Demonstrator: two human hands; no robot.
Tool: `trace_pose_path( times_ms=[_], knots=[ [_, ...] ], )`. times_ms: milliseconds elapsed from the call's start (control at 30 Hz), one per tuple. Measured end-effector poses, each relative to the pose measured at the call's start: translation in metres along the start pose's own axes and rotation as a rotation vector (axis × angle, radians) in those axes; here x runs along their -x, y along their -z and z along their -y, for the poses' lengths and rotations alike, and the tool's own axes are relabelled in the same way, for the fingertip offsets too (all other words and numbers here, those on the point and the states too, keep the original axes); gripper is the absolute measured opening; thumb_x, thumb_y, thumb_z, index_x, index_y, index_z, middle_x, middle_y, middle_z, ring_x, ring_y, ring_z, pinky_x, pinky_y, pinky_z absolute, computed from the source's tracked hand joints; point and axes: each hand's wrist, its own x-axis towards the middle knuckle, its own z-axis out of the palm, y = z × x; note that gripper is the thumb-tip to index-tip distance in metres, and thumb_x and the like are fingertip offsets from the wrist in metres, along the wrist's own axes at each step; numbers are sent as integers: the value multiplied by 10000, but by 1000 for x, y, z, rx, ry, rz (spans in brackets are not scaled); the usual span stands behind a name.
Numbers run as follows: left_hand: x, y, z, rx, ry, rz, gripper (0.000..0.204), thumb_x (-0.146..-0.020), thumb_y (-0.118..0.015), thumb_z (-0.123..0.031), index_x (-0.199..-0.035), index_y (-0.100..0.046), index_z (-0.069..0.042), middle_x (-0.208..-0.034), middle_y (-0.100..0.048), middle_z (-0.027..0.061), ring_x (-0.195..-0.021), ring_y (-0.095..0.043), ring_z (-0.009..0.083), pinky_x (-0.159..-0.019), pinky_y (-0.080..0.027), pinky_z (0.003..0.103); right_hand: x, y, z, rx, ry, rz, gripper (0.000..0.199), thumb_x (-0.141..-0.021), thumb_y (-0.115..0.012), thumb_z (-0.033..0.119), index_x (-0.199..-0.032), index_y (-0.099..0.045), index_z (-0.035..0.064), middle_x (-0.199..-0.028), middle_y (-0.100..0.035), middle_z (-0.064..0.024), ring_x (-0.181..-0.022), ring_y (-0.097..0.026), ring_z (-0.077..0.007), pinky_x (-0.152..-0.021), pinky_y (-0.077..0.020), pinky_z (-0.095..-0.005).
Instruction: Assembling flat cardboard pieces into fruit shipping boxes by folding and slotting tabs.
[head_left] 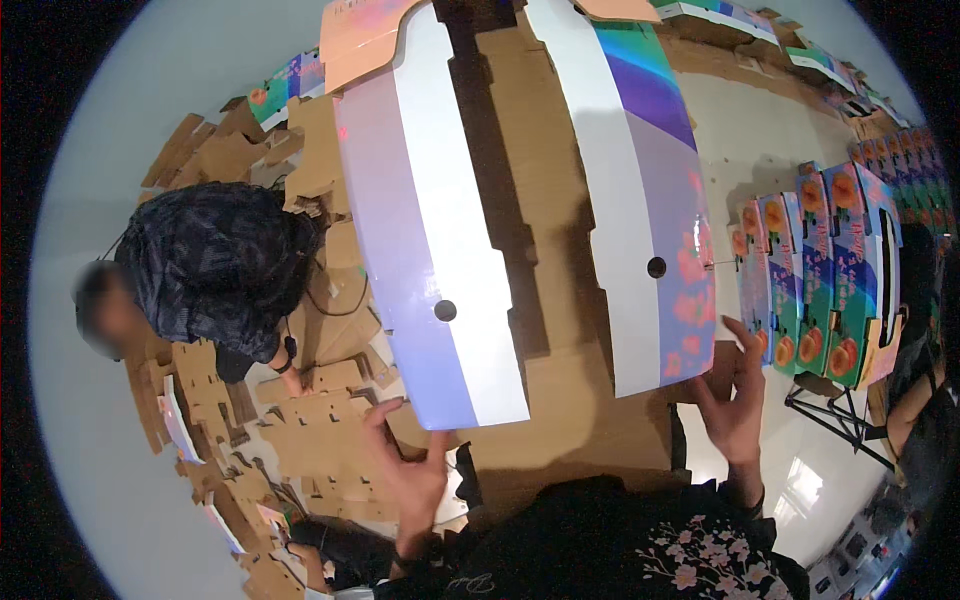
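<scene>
A large flat cardboard box blank stands in front of me, brown inside, with two glossy printed flaps in white, purple and blue. My left hand presses against the lower edge of the left flap, fingers spread. At the lower right corner of the right flap, my right hand lies with fingers spread on the edge. Each flap has a small round hole.
A person in a dark patterned top crouches at left among scattered brown cardboard pieces. A row of folded colourful boxes stands at right. More printed boxes line the far wall.
</scene>
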Motion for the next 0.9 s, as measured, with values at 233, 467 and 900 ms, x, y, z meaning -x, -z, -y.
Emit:
trace_pose_path(
  times_ms=[233, 467, 900],
  knots=[
    [27, -13, 2, -152, -438, -66, 670, -843, -729, -14, -1438, -427, 48, -1282, -526, 234, -1199, -537, 388, -1043, -432, 471, 39, -25, -11, 88, 276, -133, 685, -836, -726, -28, -1446, -412, -37, -1338, -590, -248, -1214, -622, -326, -998, -517, -423],
    [23, -12, 14, -36, -432, 142, 504, -669, -840, -6, -1155, -714, 31, -1189, -643, 185, -1020, -641, 384, -856, -535, 458, 37, -21, -19, 116, 388, 81, 653, -723, -782, 7, -1344, -578, 9, -1375, -544, -268, -1161, -614, -401, -973, -526, -466],
    [-18, 1, -10, 86, -230, 94, 601, -589, -998, -191, -1070, -696, 5, -912, -673, 104, -885, -663, 237, -803, -529, 360, -19, 1, 13, 155, 310, 163, 653, -559, -990, 239, -1098, -673, 52, -930, -679, -112, -818, -672, -252, -734, -534, -339]
  ],
)
